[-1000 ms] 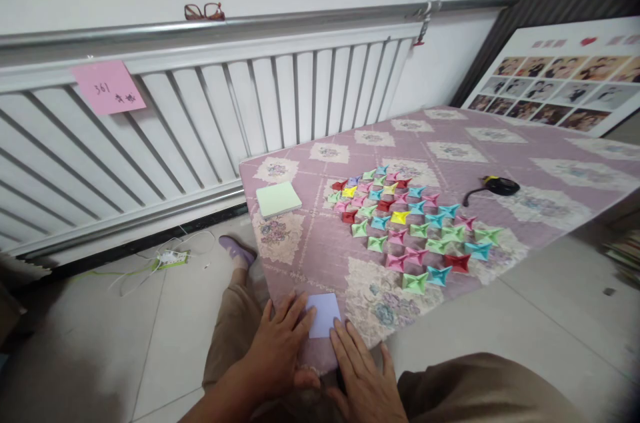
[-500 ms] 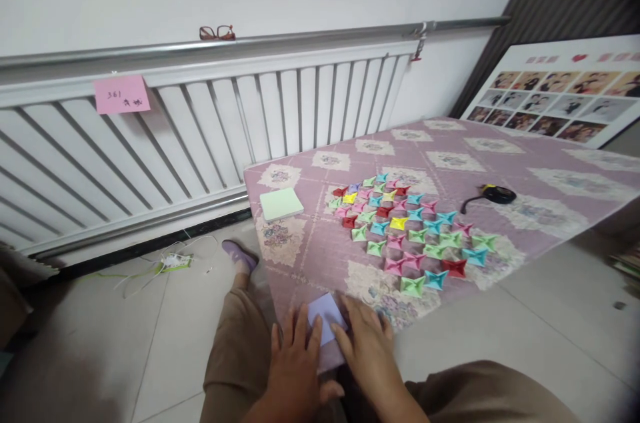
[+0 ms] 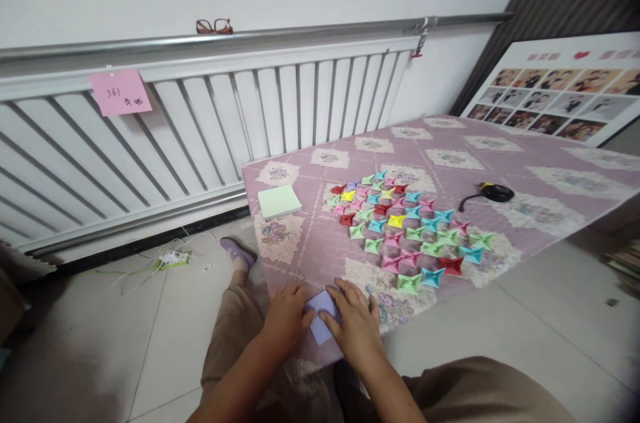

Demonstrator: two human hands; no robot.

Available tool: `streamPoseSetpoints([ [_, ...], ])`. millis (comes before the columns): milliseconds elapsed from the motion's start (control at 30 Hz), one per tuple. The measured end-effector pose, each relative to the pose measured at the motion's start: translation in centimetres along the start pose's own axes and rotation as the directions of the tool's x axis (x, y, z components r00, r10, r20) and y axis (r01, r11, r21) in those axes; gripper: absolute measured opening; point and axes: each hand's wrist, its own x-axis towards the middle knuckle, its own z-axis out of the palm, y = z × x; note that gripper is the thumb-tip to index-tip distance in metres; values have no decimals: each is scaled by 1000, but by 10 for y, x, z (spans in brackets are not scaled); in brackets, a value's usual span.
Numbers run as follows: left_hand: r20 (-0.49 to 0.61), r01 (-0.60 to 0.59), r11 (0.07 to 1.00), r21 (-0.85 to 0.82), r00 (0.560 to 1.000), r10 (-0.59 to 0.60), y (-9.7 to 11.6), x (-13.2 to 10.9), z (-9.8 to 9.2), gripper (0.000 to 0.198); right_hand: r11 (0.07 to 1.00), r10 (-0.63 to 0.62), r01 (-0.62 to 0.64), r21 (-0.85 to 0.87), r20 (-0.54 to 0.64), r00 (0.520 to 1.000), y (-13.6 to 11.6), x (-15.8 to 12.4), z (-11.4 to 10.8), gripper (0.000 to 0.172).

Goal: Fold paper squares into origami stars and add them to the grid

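A square of light purple paper (image 3: 323, 331) lies on the near corner of the cloth-covered table (image 3: 310, 256), between my two hands. My left hand (image 3: 287, 313) grips its left edge, with the thumb on the sheet and the fingers curled. At the right edge, my right hand (image 3: 356, 321) holds the paper between thumb and fingers; the fingertips reach past its top corner. Beyond my hands, several rows of small folded paper shapes (image 3: 397, 221) in green, blue, pink, red and yellow cover the tabletop. A pad of pale green paper (image 3: 280, 201) rests near the left edge.
A black tape measure (image 3: 497, 193) with a strap lies farther right on the table. A white radiator (image 3: 295, 103) and pipe run along the wall, with glasses (image 3: 215, 27) on the pipe and a pink note (image 3: 120, 93) hanging. A photo board (image 3: 555, 93) leans at the right.
My left hand has gone from spread fingers lying on the paper to curled fingers at its left edge. My right hand has shifted slightly, its thumb farther over the sheet.
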Motion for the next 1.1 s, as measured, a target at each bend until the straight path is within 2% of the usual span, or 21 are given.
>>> streamPoseSetpoints([
  [100, 76, -44, 999, -21, 996, 46, -1, 14, -4, 32, 1000, 6, -6, 24, 10, 1000, 2, 0, 2, 41],
  [200, 104, -58, 998, -32, 993, 61, -3, 19, -3, 30, 999, 14, -15, 46, 26, 1000, 3, 0, 2, 43],
  [433, 62, -47, 994, -99, 997, 53, -5, 17, 2, 28, 992, 44, -49, 118, 42, 998, 3, 2, 0, 38],
  [600, 95, -50, 997, -58, 994, 55, -4, 18, 1, 39, 990, 55, -57, 128, 20, 998, 3, 4, 2, 33],
  [767, 134, -12, 998, -56, 991, 19, -2, 18, 1, 34, 989, 81, -77, 128, -30, 996, 3, 4, 5, 30],
  [900, 118, -7, 997, -78, 993, 16, -1, 17, 1, 32, 988, 92, -89, 127, -12, 996, 5, 5, 9, 21],
  [1100, 77, -17, 995, -95, 997, 24, -2, 17, 4, 34, 982, 106, -110, 153, 32, 994, 7, 6, 10, 19],
])
